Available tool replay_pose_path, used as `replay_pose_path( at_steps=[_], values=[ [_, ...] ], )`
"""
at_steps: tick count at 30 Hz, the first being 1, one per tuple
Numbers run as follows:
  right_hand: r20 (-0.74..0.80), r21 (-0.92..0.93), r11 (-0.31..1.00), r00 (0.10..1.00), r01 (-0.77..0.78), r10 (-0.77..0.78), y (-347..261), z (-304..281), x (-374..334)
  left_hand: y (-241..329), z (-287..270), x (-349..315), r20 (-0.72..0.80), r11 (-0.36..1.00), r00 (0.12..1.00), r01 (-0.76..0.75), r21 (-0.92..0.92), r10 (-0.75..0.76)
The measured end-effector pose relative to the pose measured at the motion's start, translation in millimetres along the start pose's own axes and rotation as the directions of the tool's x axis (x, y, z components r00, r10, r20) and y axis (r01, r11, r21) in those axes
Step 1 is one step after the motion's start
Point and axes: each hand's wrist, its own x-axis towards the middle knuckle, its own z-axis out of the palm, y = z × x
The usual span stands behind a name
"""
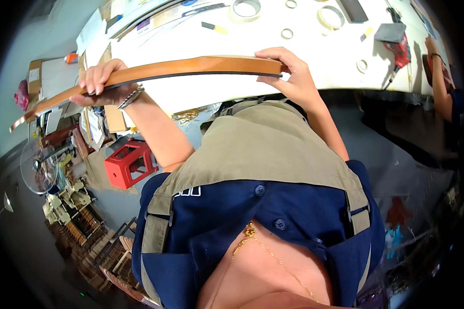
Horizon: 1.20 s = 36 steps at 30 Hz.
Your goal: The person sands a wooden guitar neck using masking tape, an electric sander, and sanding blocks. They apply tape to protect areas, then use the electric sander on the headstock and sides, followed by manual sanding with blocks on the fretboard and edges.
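Observation:
A long, curved, orange-brown wooden piece (206, 66) with a dark lower edge stretches across in front of me, above the near side of the white table. Its thin end reaches far out to the left. My left hand (102, 85) is closed round it partway along, with the fingers over the top. At the blunt right end, my right hand (296, 77) grips it between the thumb below and the fingers above. Both hands hold it up off the table.
The white table (319, 67) carries tape rolls (331, 18), a yellow-handled tool (215, 28) and a red power tool (398, 49). Another person's arm (439, 85) is at the right. A red stool (130, 164) and a fan (38, 165) stand on the left.

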Motion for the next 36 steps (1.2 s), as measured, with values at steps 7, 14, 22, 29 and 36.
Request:
replay_pose_path(
  at_steps=[7, 14, 22, 29, 36],
  values=[
    [-0.054, 0.007, 0.993, 0.991, -0.120, 0.120, 12, 4, -9, -25, -1, -11, 0.094, 0.985, 0.993, 0.061, 0.163, -0.077],
    [-0.361, -0.351, 0.919, 0.879, 0.181, -0.311, 21, 13, -22, -14, 30, -11, -0.499, 0.908, 0.827, -0.031, 0.417, 0.258],
    [-0.186, 0.180, 0.966, 0.971, 0.184, -0.150, -3, -6, -26, -15, -9, -18, -0.477, 0.948, 0.838, -0.317, -0.033, 0.264],
    [-0.201, 0.373, 0.922, 0.979, 0.103, -0.028, -6, -3, -25, -16, -2, -10, -0.443, 0.939, 0.849, -0.342, -0.042, 0.289],
    [-0.201, 0.374, 0.927, 0.973, -0.029, 0.111, 12, -4, -31, -29, -14, -17, -0.349, 0.984, 0.920, -0.163, 0.074, 0.179]
  ],
)
